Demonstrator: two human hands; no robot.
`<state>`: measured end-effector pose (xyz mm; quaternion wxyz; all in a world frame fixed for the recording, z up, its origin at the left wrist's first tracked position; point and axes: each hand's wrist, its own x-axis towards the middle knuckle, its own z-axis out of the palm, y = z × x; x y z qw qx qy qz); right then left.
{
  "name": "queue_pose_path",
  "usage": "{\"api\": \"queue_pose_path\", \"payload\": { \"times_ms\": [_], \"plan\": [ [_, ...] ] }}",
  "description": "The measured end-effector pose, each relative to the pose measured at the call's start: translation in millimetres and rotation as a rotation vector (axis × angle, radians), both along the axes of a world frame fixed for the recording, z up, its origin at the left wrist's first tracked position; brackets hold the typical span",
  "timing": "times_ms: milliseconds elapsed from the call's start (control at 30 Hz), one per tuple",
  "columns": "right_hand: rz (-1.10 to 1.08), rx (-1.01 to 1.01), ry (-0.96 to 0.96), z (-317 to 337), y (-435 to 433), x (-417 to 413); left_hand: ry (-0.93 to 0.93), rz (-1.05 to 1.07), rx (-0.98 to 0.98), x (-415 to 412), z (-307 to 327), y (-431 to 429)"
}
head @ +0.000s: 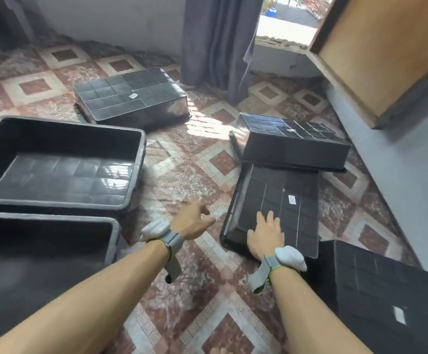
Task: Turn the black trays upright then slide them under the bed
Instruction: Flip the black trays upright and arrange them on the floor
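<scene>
Touching: right hand [266, 233] lies flat on the near end of the middle tray [282, 198], fingers straight and slightly spread, gripping nothing.
Left hand: left hand [195, 221] hovers over the tiled floor [182, 162], fingers stretched forward and holding nothing, pointing at the middle tray's left wall, near it but apart.
Middle tray: lower centre-right of the frame, bottom side up, with a white label on its gridded base.
Right tray [294, 146]: bottom side up, right of centre, touching the far end of the middle tray.
Back tray [131, 98]: bottom side up, upper centre, well apart from the others, near the curtain [215, 47].
Corner tray [386, 290]: bottom side up, lower right corner, just beside the right wrist.
Open tray [141, 149]: upright, mid-left of the frame.
Near open tray [54, 218]: upright, lower left, just beside the open tray.
Wrists: a grey band with a white pad on each.
Curtain: grey, hanging to the floor beside an open doorway.
</scene>
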<state>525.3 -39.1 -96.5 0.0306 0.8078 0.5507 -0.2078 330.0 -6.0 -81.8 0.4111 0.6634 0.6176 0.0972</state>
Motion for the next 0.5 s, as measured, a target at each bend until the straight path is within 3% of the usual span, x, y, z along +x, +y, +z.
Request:
{"api": "queue_pose_path", "payload": {
  "times_ms": [133, 333, 500],
  "plan": [
    [0.067, -0.083, -0.031, -24.1, -24.3, 17.5, 0.022, -0.054, -0.067, 29.1, -20.9, -12.1],
    [0.093, -0.043, -0.080, -21.0, -52.5, 10.8, 0.052, -0.040, -0.077, 43.5, -28.0, -39.7],
    [0.262, 0.065, -0.162, -5.9, -76.5, -4.6, 0.041, 0.022, -0.081, 46.1, -17.7, -49.7]
  ]
}}
